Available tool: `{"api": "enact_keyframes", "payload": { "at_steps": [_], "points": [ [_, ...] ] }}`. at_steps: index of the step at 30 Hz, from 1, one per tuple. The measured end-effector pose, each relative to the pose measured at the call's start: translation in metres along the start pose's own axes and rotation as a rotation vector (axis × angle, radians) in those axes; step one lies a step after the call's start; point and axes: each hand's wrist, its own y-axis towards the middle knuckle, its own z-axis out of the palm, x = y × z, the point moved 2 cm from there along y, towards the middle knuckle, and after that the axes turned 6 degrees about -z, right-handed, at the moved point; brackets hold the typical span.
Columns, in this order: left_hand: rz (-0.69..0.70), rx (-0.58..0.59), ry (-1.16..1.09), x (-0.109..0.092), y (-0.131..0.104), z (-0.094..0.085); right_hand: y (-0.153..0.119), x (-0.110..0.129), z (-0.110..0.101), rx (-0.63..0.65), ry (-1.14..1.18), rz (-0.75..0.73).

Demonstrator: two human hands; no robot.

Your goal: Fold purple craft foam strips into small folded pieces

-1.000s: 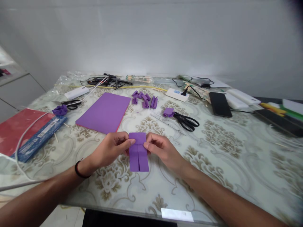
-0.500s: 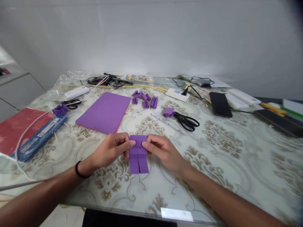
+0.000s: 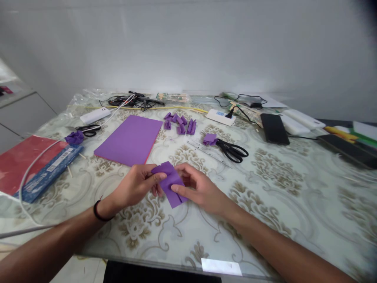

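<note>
Bare left hand (image 3: pixel 137 186) clamped on a folded purple paper strip (image 3: pixel 167 184) at ten o'clock, bare right hand (image 3: pixel 203 192) clamped at three, black-handled scissors (image 3: pixel 225 148) towards two.

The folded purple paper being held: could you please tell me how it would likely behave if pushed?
The folded purple paper is probably light, being small and thin. Its folds may stiffen it slightly, yet something this thin would likely bend.

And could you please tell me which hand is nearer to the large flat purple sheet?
Left. The left hand is just at the near side of the large flat purple sheet; the right hand is farther off to the right.
</note>
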Motion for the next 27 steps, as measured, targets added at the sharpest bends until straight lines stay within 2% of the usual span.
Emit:
{"api": "enact_keyframes", "payload": {
  "at_steps": [6, 10, 13, 17, 20, 27],
  "points": [
    [-0.084, -0.112, -0.071, 0.003, 0.002, -0.002, -0.002, -0.002, 0.003, -0.073, -0.041, -0.085],
    [-0.073, -0.170, -0.073, 0.008, 0.004, -0.002, -0.003, -0.004, 0.004, -0.080, -0.040, -0.131],
    [-0.063, -0.208, -0.100, 0.012, 0.005, -0.003, -0.003, -0.004, 0.002, -0.078, -0.135, -0.174],
    [-0.067, -0.201, -0.123, 0.014, 0.005, -0.003, -0.003, -0.001, -0.002, -0.102, -0.350, -0.200],
    [-0.083, -0.189, -0.105, 0.012, 0.005, -0.003, -0.003, 0.003, -0.003, -0.114, -0.490, -0.274],
    [-0.118, -0.154, -0.042, 0.009, 0.004, -0.002, 0.000, 0.008, -0.004, -0.142, -0.589, -0.473]
  ]
}}
